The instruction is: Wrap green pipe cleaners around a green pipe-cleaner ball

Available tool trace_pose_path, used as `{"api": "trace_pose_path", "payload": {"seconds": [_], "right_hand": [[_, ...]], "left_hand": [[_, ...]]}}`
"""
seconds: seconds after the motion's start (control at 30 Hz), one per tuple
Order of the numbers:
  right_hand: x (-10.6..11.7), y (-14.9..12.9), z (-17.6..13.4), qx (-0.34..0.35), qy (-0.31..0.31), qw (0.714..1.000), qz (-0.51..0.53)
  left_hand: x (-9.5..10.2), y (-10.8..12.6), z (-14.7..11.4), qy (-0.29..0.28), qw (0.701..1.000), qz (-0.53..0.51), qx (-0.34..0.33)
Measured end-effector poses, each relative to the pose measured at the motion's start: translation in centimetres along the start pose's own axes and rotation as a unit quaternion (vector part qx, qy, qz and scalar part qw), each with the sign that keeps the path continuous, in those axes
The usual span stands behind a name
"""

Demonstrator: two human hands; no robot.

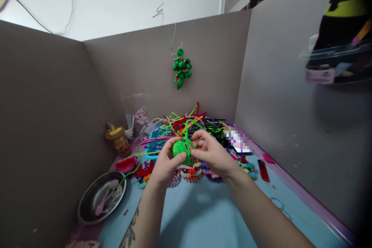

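Observation:
My left hand [167, 164] pinches the left side of a bright green coiled pipe-cleaner piece [179, 148], rounded and tightly wound, between thumb and fingers. At the piece's right edge, my right hand [211, 152] has thumb and fingertips closed on a green strand of it. A loose green pipe-cleaner end [187, 126] loops up above both hands. Just below them sits a row of coiled pipe-cleaner figures, among them a beige and orange one [191, 172] and a purple one [211, 173], partly covered by my hands.
Behind my hands, a blue tray [151, 155] overflows with multicoloured pipe cleaners [186, 124]. To the left are a metal bowl [84, 201] holding a pink spoon, and a brown jar [118, 139]. A phone [240, 141] lies right. Green figures [182, 68] hang on the grey partition.

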State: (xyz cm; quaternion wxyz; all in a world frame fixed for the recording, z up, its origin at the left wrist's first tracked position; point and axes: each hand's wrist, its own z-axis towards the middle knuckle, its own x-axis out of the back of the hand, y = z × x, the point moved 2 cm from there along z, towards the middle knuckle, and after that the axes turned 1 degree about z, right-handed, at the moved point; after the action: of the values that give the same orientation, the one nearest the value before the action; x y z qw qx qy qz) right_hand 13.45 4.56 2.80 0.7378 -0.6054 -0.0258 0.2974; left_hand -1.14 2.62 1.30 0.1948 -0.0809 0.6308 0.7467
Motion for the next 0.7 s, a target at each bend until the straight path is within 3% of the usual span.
{"api": "trace_pose_path", "payload": {"seconds": [0.7], "right_hand": [[0.04, 0.36, 0.14, 0.000, 0.031, 0.998, 0.054]], "left_hand": [[0.29, -0.06, -0.07, 0.000, 0.998, 0.050, -0.024]]}}
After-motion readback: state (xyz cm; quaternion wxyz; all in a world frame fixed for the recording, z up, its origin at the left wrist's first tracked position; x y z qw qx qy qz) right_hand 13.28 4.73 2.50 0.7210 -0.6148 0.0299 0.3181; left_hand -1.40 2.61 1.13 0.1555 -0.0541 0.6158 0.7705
